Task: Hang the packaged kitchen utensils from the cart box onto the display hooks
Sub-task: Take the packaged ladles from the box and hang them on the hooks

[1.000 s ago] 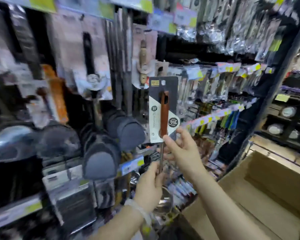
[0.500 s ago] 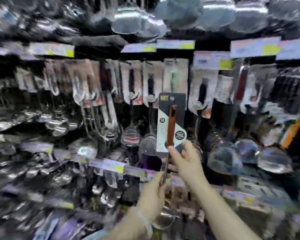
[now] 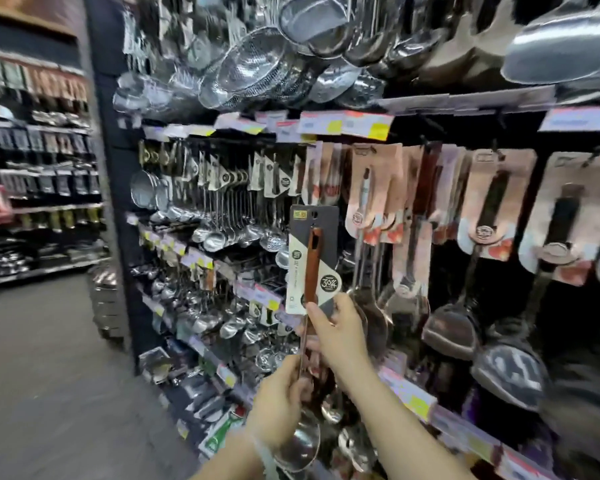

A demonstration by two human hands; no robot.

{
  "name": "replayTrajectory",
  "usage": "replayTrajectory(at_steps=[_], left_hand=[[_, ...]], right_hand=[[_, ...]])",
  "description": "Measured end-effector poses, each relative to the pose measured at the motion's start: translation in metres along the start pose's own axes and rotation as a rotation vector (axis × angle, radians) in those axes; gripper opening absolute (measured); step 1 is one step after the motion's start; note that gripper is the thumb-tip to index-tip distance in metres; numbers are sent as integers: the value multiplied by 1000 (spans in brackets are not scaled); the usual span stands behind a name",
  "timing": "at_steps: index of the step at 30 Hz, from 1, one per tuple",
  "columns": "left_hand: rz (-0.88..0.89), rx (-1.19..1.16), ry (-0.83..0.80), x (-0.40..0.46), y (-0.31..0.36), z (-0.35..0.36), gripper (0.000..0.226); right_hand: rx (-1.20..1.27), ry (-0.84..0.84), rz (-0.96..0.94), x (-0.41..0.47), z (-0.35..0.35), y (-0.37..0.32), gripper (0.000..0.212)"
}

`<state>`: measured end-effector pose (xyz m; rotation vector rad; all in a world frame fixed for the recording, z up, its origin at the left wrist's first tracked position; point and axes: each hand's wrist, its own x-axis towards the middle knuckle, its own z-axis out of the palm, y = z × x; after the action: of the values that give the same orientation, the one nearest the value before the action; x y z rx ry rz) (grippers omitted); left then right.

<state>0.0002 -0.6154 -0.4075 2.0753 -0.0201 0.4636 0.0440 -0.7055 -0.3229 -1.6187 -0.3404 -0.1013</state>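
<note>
I hold a packaged ladle (image 3: 311, 261) upright in front of the display: brown wooden handle on a black and white card, thin steel shaft, steel bowl low down. My right hand (image 3: 340, 332) pinches the bottom of the card and handle with thumb in front. My left hand (image 3: 280, 407) grips the steel shaft lower down, just above the bowl. Behind the card hang rows of matching black and white carded utensils (image 3: 243, 174) on hooks, to its upper left. The cart box is out of sight.
Pink carded spatulas and ladles (image 3: 492, 202) hang to the right. Steel strainers (image 3: 257, 64) hang overhead. Price-label rails (image 3: 347, 121) run along the shelves. A dark upright post (image 3: 108, 168) ends the rack at left, with open aisle floor (image 3: 42, 358) beyond.
My view has swung left along the display, from the cart box side to the rack's left end. Both hands keep the same grip on the ladle, held upright throughout.
</note>
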Motion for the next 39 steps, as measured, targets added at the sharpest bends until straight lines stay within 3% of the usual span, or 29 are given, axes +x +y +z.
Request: replayTrajectory(at_steps=[5, 12, 15, 21, 28, 30, 33, 39], left_hand=[[-56, 32, 39, 62, -44, -39, 35], [-40, 88, 30, 159, -80, -70, 32], [-53, 87, -16, 189, -95, -79, 28], [64, 51, -104, 250, -103, -86, 36], [239, -39, -263, 324, -103, -104, 27], [291, -66, -272, 340, -107, -113, 24], [351, -116, -275, 360, -110, -127, 37], [452, -176, -355, 374, -104, -137, 32]], right_hand=[[2, -68, -30, 65, 56, 13, 9], [-16, -59, -30, 164, 105, 26, 11], [-42, -27, -17, 189, 121, 30, 27], [-85, 137, -53, 242, 130, 29, 28], [-142, 351, -123, 292, 140, 8, 29], [-129, 387, -135, 301, 150, 2, 27], [-164, 442, -177, 309, 163, -7, 27], [-165, 590, -222, 310, 173, -25, 27]])
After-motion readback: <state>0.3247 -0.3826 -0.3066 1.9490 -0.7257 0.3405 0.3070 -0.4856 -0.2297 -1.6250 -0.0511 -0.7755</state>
